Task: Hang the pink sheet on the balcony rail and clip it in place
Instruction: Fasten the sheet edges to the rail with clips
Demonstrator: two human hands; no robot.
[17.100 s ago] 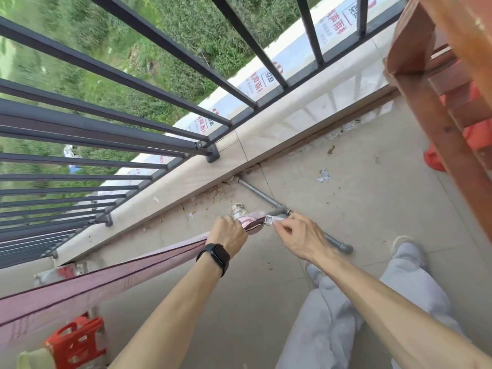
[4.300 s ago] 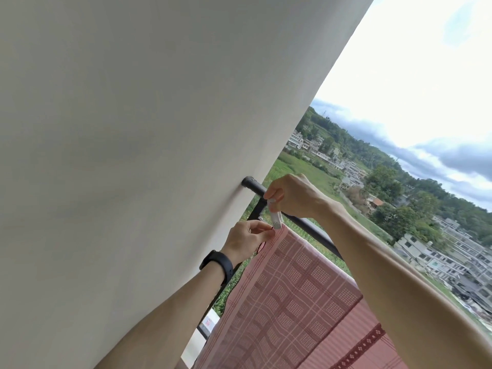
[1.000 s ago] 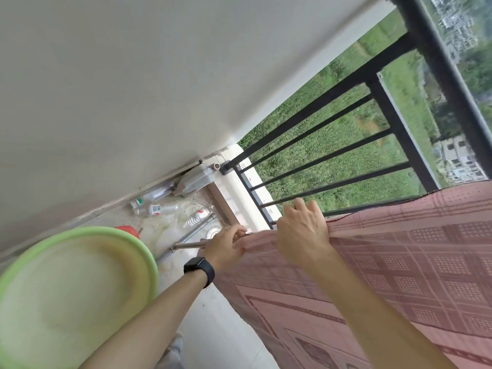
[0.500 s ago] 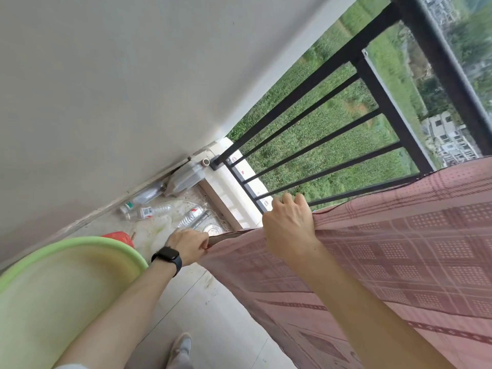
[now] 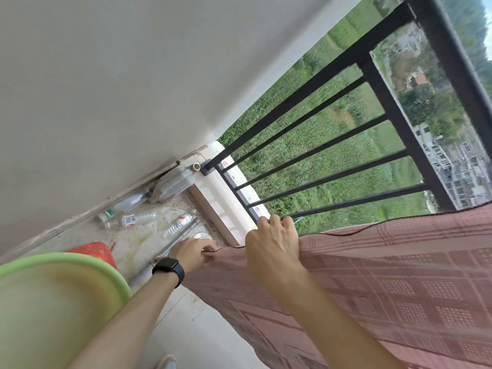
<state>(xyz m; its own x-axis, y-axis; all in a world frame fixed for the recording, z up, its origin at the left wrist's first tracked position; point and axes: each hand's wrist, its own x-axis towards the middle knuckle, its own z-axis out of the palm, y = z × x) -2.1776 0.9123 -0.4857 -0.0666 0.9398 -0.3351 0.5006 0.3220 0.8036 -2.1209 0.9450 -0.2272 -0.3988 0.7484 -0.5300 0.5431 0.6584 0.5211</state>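
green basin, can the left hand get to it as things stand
Probably yes: nothing stands between the left hand and the green basin beside it, though it must release the pink sheet.

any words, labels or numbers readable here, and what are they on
Nothing can be read.
Bottle labels on the floor: white and red, too blurred to read.
White strip below the railing: red marks, too small to read.
Watch: dark screen, no text showing.
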